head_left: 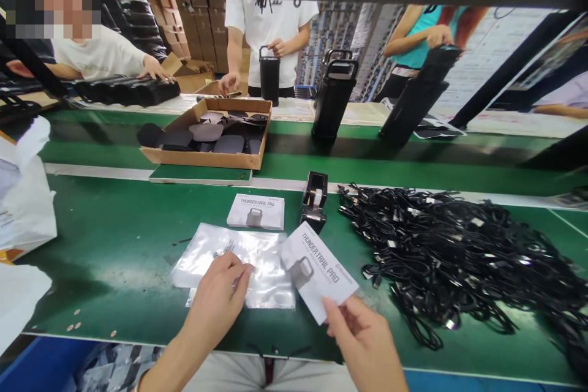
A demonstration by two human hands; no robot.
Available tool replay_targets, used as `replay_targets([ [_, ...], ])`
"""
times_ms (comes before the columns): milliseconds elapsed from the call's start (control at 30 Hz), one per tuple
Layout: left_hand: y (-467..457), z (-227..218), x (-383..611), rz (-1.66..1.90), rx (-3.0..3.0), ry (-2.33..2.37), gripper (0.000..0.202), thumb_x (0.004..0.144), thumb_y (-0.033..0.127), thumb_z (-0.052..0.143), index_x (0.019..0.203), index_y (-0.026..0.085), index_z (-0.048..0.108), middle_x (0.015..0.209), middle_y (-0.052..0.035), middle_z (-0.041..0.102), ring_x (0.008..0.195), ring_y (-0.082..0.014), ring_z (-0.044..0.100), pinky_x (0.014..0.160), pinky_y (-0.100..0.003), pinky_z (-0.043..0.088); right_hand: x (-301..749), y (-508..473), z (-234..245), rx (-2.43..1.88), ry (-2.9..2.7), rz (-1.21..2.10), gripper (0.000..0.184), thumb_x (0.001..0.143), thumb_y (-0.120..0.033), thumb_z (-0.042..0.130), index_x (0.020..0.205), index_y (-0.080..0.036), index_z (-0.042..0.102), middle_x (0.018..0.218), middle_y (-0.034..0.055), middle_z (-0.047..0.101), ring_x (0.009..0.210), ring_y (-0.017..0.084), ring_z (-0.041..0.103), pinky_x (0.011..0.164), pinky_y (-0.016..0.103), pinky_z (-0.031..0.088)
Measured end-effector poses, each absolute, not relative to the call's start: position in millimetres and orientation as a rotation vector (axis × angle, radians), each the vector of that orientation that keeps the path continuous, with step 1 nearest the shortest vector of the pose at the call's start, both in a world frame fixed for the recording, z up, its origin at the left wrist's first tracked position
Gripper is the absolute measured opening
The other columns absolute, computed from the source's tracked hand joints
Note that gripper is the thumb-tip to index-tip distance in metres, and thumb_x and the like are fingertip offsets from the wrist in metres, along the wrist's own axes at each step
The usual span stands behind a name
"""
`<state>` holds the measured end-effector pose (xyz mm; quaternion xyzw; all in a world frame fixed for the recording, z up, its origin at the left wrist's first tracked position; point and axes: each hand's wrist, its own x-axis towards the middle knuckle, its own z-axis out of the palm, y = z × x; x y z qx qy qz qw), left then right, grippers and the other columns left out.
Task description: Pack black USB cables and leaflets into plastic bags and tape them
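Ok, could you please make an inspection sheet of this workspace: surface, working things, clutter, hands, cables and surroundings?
Surface: green table, with dark smudges towards the left.
Working things: one printed leaflet, raised; flat clear bags; leaflet pile behind them.
Clutter: small round bits near the front edge, left; open cardboard box of dark flat pieces beyond.
Hands: right hand holds the leaflet by its near end; left hand is at the bags, grip unclear.
Cables: tangled black heap, right.
Surroundings: co-workers opposite, handling black containers.

A factory workshop, shown by the green bench (110, 214), heaped cables (459, 254) and stacked cartons (209, 33).
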<state>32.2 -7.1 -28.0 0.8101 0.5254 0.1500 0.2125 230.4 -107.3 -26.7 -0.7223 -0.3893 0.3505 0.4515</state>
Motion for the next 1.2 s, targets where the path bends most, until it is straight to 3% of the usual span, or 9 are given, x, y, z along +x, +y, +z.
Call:
replay_targets([
  [167, -8, -28, 35, 0.436, 2.255, 1.446, 0.038, 0.088, 0.033, 0.03, 0.08, 0.017, 0.063, 0.08, -0.0059, 0.051, 0.078, -0.0192, 0.049, 0.07, -0.034, 0.041, 211, -106, -36, -1.743, -1.059, 0.892, 0.043, 0.079, -0.048, 0.046, 0.09, -0.012, 0.065, 0.068, 0.0072, 0.059, 0.057, 0.014, 0.049, 0.055, 0.023, 0.041],
  [500, -11, -29, 36, 0.472, 2.263, 1.446, 0.038, 0.089, 0.035, 0.03, 0.075, 0.018, 0.06, 0.077, -0.0044, 0.05, 0.075, -0.0178, 0.05, 0.067, -0.031, 0.041, 214, -110, -40, -1.831, -1.035, 0.941, 0.043, 0.077, -0.049, 0.045, 0.077, -0.011, 0.063, 0.06, 0.0057, 0.056, 0.054, 0.014, 0.047, 0.052, 0.023, 0.038],
  [700, -11, -40, 32, 0.588, 2.312, 1.426, 0.032, 0.089, 0.031, 0.032, 0.106, 0.018, 0.055, 0.088, -0.006, 0.052, 0.084, -0.0186, 0.05, 0.074, -0.033, 0.042, 222, -114, -39, -1.784, -0.935, 1.266, 0.039, 0.072, -0.048, 0.047, 0.065, -0.01, 0.053, 0.052, 0.0022, 0.049, 0.045, 0.01, 0.043, 0.043, 0.02, 0.033],
  [833, -12, -51, 30, 0.676, 2.414, 1.425, 0.028, 0.087, 0.029, 0.037, 0.103, 0.016, 0.057, 0.09, -0.0078, 0.05, 0.085, -0.0192, 0.049, 0.075, -0.033, 0.043, 226, -113, -38, -1.686, -0.817, 1.464, 0.037, 0.067, -0.047, 0.052, 0.061, -0.011, 0.046, 0.047, 0.0, 0.047, 0.039, 0.006, 0.04, 0.038, 0.017, 0.03],
  [1033, -13, -53, 35, 0.644, 2.486, 1.657, 0.026, 0.086, 0.03, 0.04, 0.099, 0.019, 0.06, 0.094, -0.0078, 0.051, 0.082, -0.0195, 0.05, 0.062, -0.028, 0.044, 222, -109, -38, -1.678, -0.82, 1.533, 0.034, 0.069, -0.044, 0.05, 0.064, -0.01, 0.046, 0.047, -0.0002, 0.049, 0.038, 0.005, 0.043, 0.037, 0.016, 0.034],
  [1200, -12, -50, 38, 0.548, 2.436, 1.784, 0.028, 0.085, 0.039, 0.041, 0.101, 0.023, 0.058, 0.099, -0.0059, 0.05, 0.088, -0.0199, 0.051, 0.05, -0.023, 0.041, 225, -105, -41, -1.654, -0.827, 1.587, 0.036, 0.069, -0.045, 0.052, 0.067, -0.01, 0.047, 0.048, -0.0006, 0.05, 0.038, 0.006, 0.045, 0.038, 0.016, 0.036],
])
